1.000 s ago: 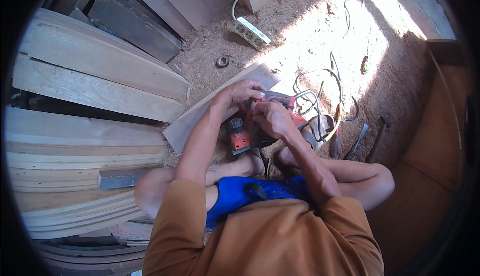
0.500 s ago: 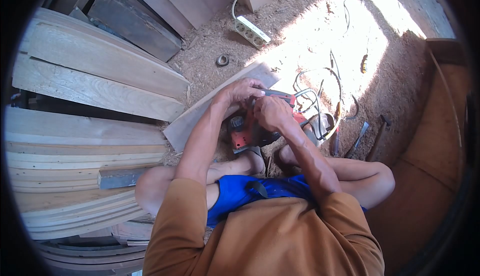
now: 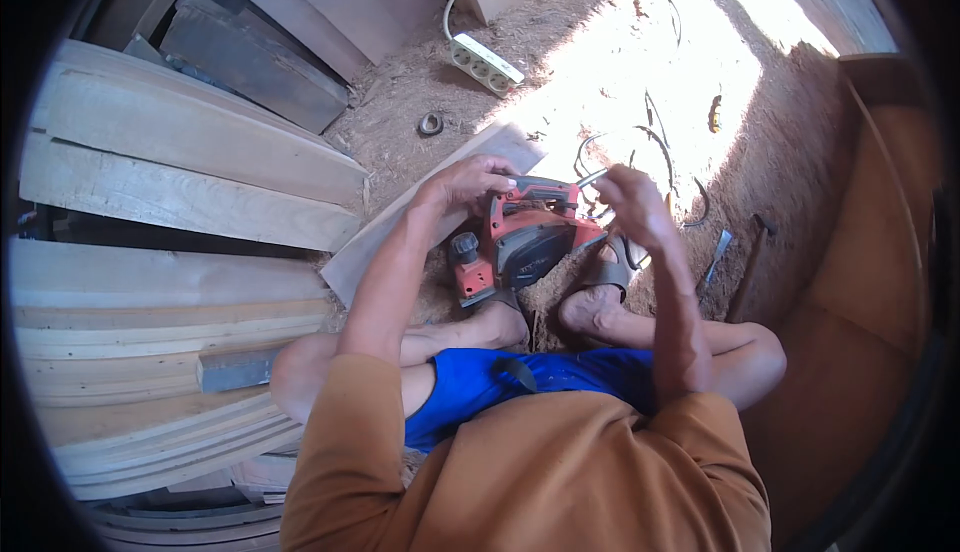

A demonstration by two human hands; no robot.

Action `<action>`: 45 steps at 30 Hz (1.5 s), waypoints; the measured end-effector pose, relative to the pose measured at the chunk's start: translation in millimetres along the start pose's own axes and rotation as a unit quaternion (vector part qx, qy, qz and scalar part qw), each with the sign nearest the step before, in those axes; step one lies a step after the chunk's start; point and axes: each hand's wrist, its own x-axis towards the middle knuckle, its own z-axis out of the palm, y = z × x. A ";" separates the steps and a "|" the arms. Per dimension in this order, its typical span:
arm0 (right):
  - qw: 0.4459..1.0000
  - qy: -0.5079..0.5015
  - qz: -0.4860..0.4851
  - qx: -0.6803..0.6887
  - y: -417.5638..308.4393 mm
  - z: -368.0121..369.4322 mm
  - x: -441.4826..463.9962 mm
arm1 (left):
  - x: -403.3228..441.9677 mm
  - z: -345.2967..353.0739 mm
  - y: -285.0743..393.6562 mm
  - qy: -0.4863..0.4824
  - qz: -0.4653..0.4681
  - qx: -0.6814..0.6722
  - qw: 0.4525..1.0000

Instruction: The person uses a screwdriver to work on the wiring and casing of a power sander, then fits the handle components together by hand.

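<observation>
A red and black electric planer (image 3: 530,242) with a dark round knob at its left end is held on its side over the feet. My left hand (image 3: 478,180) is wrapped round the left end of its top handle. At the handle's right end my right hand (image 3: 632,204) is closed on the cable (image 3: 592,179) where it leaves the planer. A wooden board (image 3: 430,210) lies on the ground under and behind my left hand.
Stacked boards (image 3: 180,182) fill the left side. A power strip (image 3: 485,64) and a ring-shaped roll (image 3: 430,124) lie on the shavings-covered ground. At the right are a chisel (image 3: 717,252), a hammer (image 3: 755,262) and a brown wooden panel (image 3: 850,332).
My right hand has moved right, off the planer's body to its cable, uncovering the planer's side. My left hand still grips the handle. The view has shifted slightly.
</observation>
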 end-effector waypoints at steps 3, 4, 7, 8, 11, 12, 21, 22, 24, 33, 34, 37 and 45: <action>0.980 0.127 0.096 -0.124 58.4 -55.3 -19.0 | 13.6 -5.6 -18.4 -0.010 0.030 -0.018 0.999; 0.971 0.127 0.110 -0.171 75.0 -70.5 -30.4 | 8.5 -4.8 -15.2 0.003 0.021 -0.024 0.999; 0.918 0.043 0.250 -0.304 144.1 -87.1 -55.2 | -0.1 -0.6 -2.9 -0.002 0.006 -0.038 0.999; 0.905 -0.009 0.279 -0.321 160.0 -85.7 -62.2 | 1.3 1.9 -4.3 0.008 0.013 -0.039 0.999; 0.896 -0.056 0.297 -0.326 232.2 -52.7 -79.7 | 7.4 -5.0 -15.4 0.013 0.020 -0.039 0.999; 0.893 -0.058 0.291 -0.338 257.0 -39.0 -86.4 | 6.9 -5.8 -15.0 0.011 0.016 -0.040 0.999; 0.909 -0.021 0.340 -0.242 244.8 -28.3 -105.5 | 3.8 -3.1 -14.9 0.010 0.014 -0.066 0.998; 0.903 -0.009 0.327 -0.280 197.7 -47.4 -117.2 | 10.1 -3.4 -21.3 0.014 0.019 -0.076 0.997; 0.904 0.006 0.299 -0.306 192.8 -75.5 -134.4 | 13.6 -3.3 -31.5 0.030 0.021 -0.086 0.996; 0.988 0.114 0.061 -0.082 11.4 -67.6 -177.7 | -1.4 38.8 -33.3 0.195 0.103 0.081 0.972; 0.994 0.099 -0.017 -0.046 -1.3 -57.5 -176.3 | -6.8 44.4 -29.6 0.204 0.105 0.099 0.968; 0.990 0.080 -0.119 0.000 -31.3 -26.2 -165.1 | -25.2 65.6 -11.4 0.246 0.102 0.097 0.959; 0.985 0.041 -0.165 -0.028 -56.2 26.5 -151.3 | -24.8 91.1 -27.1 0.283 0.176 0.010 0.943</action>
